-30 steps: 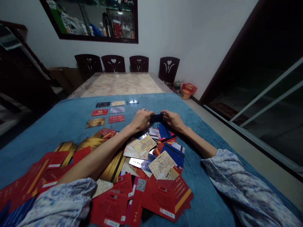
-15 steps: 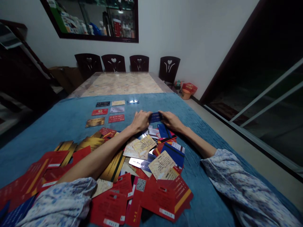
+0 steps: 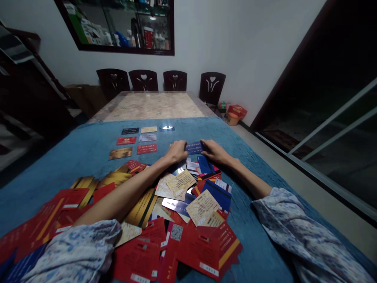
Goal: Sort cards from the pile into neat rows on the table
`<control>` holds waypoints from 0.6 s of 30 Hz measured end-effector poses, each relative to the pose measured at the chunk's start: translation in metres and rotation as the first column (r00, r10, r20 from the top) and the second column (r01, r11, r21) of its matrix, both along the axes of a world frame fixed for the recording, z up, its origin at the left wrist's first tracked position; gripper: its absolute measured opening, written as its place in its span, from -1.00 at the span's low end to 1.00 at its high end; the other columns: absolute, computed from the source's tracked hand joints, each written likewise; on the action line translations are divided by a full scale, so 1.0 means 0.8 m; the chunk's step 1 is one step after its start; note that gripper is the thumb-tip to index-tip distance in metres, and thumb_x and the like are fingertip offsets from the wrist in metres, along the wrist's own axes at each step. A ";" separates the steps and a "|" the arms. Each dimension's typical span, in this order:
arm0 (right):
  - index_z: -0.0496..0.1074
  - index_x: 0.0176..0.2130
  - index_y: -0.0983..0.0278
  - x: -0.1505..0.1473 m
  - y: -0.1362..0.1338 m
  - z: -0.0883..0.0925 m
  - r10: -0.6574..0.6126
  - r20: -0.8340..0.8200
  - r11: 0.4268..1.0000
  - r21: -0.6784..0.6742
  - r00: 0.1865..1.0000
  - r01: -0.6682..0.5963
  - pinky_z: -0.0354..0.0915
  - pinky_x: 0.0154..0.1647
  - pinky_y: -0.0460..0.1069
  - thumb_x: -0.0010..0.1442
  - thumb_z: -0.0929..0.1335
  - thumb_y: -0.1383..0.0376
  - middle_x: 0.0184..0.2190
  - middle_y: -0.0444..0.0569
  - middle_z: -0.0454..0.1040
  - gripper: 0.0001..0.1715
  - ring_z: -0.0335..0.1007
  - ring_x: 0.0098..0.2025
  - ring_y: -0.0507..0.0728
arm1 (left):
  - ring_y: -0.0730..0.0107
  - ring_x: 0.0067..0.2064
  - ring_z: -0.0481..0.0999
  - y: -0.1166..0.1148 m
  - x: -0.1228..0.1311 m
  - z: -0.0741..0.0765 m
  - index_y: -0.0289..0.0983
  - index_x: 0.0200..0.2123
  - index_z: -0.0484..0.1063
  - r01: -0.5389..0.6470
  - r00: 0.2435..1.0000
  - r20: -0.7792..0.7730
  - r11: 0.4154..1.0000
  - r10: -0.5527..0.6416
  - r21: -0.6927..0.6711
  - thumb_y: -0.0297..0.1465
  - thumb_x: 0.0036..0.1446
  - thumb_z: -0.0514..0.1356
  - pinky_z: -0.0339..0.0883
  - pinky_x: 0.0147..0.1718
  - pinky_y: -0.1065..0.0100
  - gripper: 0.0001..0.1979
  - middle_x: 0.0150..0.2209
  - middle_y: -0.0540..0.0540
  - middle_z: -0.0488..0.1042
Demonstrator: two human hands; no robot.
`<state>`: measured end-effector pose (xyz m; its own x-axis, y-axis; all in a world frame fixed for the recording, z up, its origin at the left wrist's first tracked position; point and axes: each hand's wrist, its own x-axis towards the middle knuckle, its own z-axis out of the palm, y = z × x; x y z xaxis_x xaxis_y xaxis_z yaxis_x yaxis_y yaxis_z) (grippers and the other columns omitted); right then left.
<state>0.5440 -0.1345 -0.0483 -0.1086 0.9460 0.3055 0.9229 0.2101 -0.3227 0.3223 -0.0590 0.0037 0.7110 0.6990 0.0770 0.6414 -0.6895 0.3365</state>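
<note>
I see a sprawling heap of flat, rectangular red, gold, blue and cream cards running from the tabletop's near left side to right of its middle. Beyond the heap's left part, well short of the far edge, seven flat, rectangular dark, gold-brown, red, cream and grey cards lie apart in short rows on the blue cloth over the marbled tabletop. Next comes the left hand, its fingers bent and drawn in on the left end of a dark blue, rectangular card with pale print. I find that card just past the heap, closer to the right edge than the left; whether it touches the cloth, I can't tell. The right hand, thumb and fingers nearly together, grips its right end.
</note>
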 end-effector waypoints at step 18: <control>0.49 0.12 0.38 -0.009 0.006 0.046 0.022 0.004 0.990 -0.136 1.000 -0.022 0.32 -0.12 0.03 0.14 0.45 0.22 -0.19 0.07 0.61 -0.42 0.48 -0.18 0.22 | -0.02 0.05 0.53 -0.001 -0.001 0.025 -0.30 -0.12 0.52 0.027 0.981 -0.192 0.999 -0.017 0.045 -0.43 0.12 0.22 0.39 0.00 0.08 -0.76 -0.01 -0.30 0.59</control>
